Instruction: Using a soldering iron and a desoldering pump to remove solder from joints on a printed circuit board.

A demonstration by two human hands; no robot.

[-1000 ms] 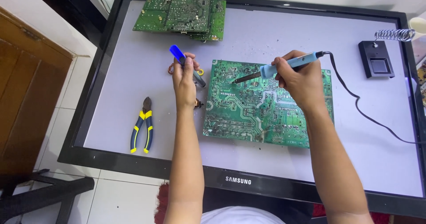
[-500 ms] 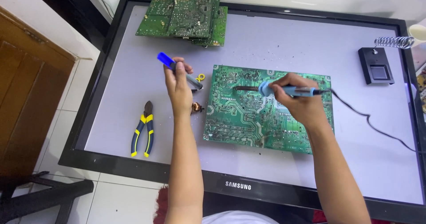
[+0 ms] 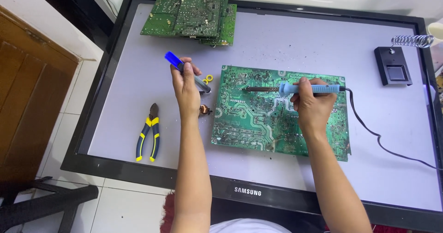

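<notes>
Since the earlier frame, the right hand (image 3: 314,104) has lowered the soldering iron (image 3: 295,89) so that it now lies almost level over the board, and the left hand (image 3: 187,87) has shifted only a little. Serving as a table is a large flat screen (image 3: 300,34) with a black frame, lying face up. On it, near the middle, rests the green circuit board (image 3: 258,117), solder side up. A stack of similar boards (image 3: 194,16) lies at the far left corner, well apart. The right hand's grip is closed around the blue handle of the iron, and the dark tip touches the upper part of the board. The left hand's grip is closed around a desoldering pump (image 3: 184,69) with a blue end, held tilted just beside the board's left edge. Pliers (image 3: 148,131) with blue and yellow handles lie to the left. The iron stand (image 3: 398,66) sits at the far right. A small copper coil (image 3: 204,109) lies by the left wrist.
</notes>
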